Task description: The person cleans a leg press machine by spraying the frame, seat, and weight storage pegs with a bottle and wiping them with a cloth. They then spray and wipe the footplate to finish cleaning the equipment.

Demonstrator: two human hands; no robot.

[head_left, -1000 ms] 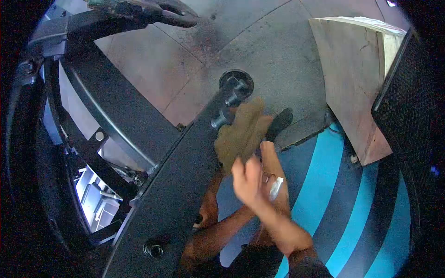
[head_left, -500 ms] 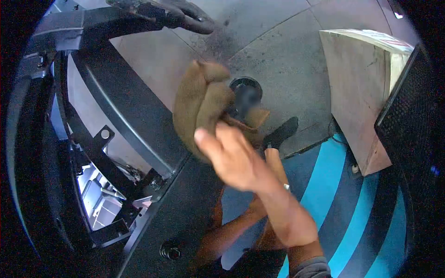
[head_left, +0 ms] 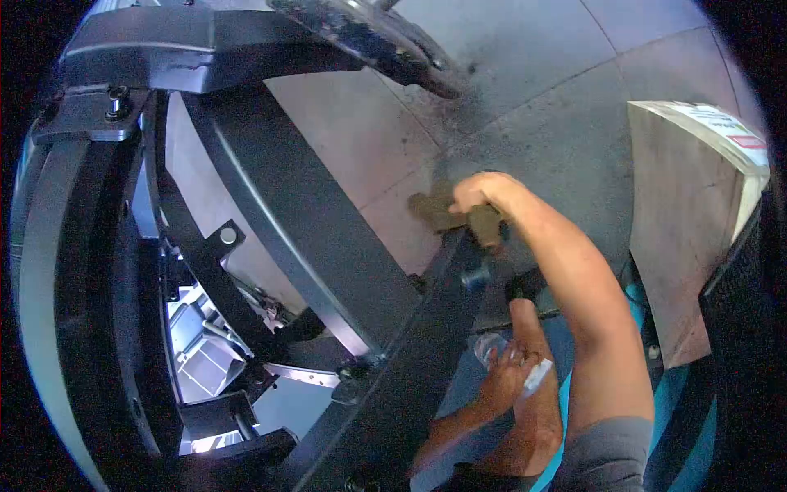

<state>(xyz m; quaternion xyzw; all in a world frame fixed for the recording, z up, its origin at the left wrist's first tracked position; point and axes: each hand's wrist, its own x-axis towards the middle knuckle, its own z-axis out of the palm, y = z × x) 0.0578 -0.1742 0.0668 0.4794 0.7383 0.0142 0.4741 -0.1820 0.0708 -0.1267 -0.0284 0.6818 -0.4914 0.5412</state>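
Fingers of my right hand [head_left: 485, 193] are closed round a crumpled brown cloth [head_left: 434, 210], over the upper end of a black frame beam [head_left: 393, 353]. My left hand [head_left: 507, 379] is lower down, its fingers bent beside a bare lower leg [head_left: 533, 418]. At its fingertips is a clear, shiny thing [head_left: 489, 348], too blurred to name. A white piece [head_left: 538, 376] lies between that hand and the leg. A small round dark part [head_left: 474, 277] shows below the cloth.
Curved black metal bars [head_left: 270, 197] fill the left side. Top centre has a dark wheel-like part [head_left: 385, 41]. At right stands a wooden box [head_left: 680, 221] with a label on top. A black-clad foot [head_left: 525, 285] rests on the floor near blue stripes.
My right hand and the cloth have moved up and right, and the cloth looks more bunched. My left hand now shows beside the leg. The whole view has shifted.
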